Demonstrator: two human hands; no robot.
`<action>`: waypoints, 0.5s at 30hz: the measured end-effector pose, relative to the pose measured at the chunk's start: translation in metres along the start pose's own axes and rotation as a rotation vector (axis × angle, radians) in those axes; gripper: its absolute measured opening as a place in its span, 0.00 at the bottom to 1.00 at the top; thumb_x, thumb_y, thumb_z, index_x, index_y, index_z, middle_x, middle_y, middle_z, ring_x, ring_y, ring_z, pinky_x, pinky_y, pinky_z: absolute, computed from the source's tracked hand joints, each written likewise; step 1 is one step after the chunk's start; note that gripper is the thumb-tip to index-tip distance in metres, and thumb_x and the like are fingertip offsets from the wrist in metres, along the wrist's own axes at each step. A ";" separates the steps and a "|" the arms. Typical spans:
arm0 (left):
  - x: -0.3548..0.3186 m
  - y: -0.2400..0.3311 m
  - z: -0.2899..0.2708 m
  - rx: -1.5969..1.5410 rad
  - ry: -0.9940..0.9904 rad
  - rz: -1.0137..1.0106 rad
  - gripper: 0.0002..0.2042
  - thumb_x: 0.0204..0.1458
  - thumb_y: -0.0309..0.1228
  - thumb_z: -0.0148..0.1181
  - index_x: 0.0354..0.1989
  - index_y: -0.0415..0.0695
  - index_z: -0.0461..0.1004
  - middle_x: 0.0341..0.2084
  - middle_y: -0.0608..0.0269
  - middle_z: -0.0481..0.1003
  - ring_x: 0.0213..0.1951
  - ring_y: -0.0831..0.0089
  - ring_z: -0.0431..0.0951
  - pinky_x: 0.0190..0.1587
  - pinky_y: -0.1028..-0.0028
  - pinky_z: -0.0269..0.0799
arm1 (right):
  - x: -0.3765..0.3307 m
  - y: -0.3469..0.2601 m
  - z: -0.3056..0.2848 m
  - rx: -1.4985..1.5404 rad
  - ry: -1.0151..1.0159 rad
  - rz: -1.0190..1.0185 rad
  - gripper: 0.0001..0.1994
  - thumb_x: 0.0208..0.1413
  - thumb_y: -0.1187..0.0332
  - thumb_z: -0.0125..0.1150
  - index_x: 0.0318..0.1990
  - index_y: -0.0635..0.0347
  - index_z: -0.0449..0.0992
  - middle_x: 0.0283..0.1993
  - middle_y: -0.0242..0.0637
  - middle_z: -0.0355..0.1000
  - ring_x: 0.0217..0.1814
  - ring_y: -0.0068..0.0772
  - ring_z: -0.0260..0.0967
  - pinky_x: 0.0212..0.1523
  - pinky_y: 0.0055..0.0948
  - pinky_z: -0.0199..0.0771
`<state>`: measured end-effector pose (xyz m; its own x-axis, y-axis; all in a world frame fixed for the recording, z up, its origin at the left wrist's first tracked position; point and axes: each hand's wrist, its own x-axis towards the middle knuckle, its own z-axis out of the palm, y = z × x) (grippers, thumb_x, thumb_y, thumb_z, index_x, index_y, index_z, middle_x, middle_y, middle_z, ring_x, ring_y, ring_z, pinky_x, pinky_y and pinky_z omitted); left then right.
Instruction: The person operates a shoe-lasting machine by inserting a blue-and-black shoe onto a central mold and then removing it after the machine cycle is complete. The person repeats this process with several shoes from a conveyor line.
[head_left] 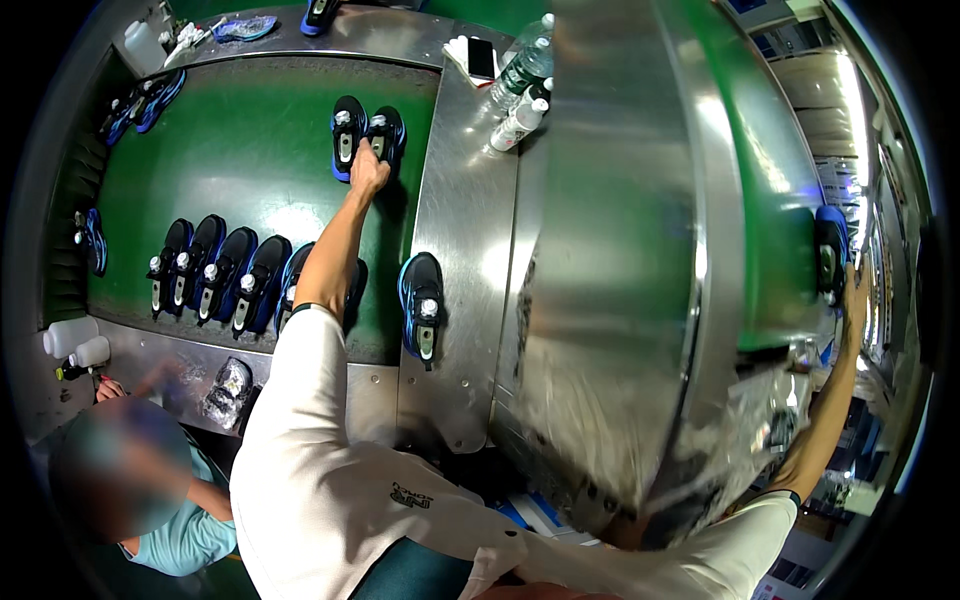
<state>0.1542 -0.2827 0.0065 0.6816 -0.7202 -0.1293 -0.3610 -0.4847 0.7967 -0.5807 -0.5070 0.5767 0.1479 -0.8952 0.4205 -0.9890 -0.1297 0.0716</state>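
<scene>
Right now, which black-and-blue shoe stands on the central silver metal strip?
The lone shoe right of the left forearm; the lower row of shoes sits on the green belt.

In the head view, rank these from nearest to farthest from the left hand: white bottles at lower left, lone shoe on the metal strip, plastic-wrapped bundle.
From the left hand:
1. Lone shoe, below and slightly right.
2. Plastic-wrapped bundle, below left.
3. White bottles, far lower left.
</scene>
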 end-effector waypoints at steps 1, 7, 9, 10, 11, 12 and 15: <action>0.003 -0.006 0.007 0.083 -0.054 0.042 0.33 0.41 0.27 0.56 0.58 0.31 0.52 0.52 0.36 0.62 0.54 0.45 0.64 0.56 0.58 0.61 | 0.008 0.002 0.007 0.086 -0.009 0.012 0.33 0.56 0.45 0.47 0.62 0.59 0.59 0.61 0.52 0.59 0.65 0.45 0.54 0.62 0.34 0.52; -0.114 -0.009 -0.005 -0.081 0.133 0.441 0.31 0.49 0.27 0.54 0.62 0.33 0.50 0.59 0.37 0.55 0.62 0.46 0.54 0.63 0.62 0.50 | 0.018 -0.014 -0.019 -0.046 -0.274 0.091 0.27 0.57 0.47 0.48 0.52 0.63 0.70 0.49 0.44 0.71 0.52 0.33 0.66 0.53 0.29 0.61; -0.185 0.012 -0.034 -0.189 0.008 0.291 0.27 0.53 0.30 0.53 0.60 0.34 0.56 0.58 0.40 0.58 0.62 0.50 0.57 0.63 0.63 0.50 | -0.015 -0.019 -0.020 -0.126 -0.228 0.088 0.29 0.54 0.47 0.53 0.52 0.64 0.70 0.47 0.43 0.72 0.48 0.32 0.67 0.51 0.28 0.63; -0.220 0.024 -0.043 -0.244 -0.040 0.239 0.24 0.53 0.29 0.53 0.58 0.35 0.60 0.58 0.42 0.60 0.60 0.53 0.59 0.62 0.65 0.52 | -0.039 0.005 -0.031 -0.263 -0.076 0.121 0.33 0.50 0.44 0.57 0.52 0.67 0.69 0.45 0.42 0.72 0.46 0.30 0.68 0.49 0.27 0.65; -0.254 0.019 -0.050 -0.284 -0.059 0.197 0.22 0.52 0.28 0.54 0.56 0.34 0.62 0.57 0.43 0.62 0.60 0.54 0.60 0.61 0.65 0.53 | -0.057 -0.038 -0.025 -0.021 -0.155 0.248 0.35 0.47 0.44 0.60 0.53 0.68 0.69 0.44 0.41 0.72 0.45 0.28 0.68 0.48 0.26 0.65; -0.287 0.012 -0.055 -0.332 -0.093 0.164 0.20 0.52 0.26 0.54 0.54 0.34 0.64 0.56 0.44 0.63 0.59 0.55 0.61 0.61 0.65 0.54 | -0.081 -0.077 -0.029 0.207 -0.179 0.388 0.37 0.42 0.45 0.65 0.53 0.67 0.69 0.49 0.42 0.71 0.51 0.33 0.67 0.52 0.29 0.63; -0.370 0.015 -0.068 -0.569 -0.300 -0.021 0.16 0.52 0.26 0.55 0.49 0.33 0.69 0.46 0.51 0.71 0.47 0.65 0.71 0.53 0.70 0.64 | -0.143 -0.145 -0.033 0.455 -0.043 0.161 0.26 0.39 0.55 0.68 0.45 0.60 0.74 0.37 0.34 0.73 0.36 0.28 0.68 0.40 0.29 0.68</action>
<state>-0.0602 0.0105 0.1063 0.4478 -0.8608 -0.2418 0.1004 -0.2203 0.9702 -0.4577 -0.3462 0.5364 0.0015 -0.9349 0.3550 -0.9046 -0.1525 -0.3980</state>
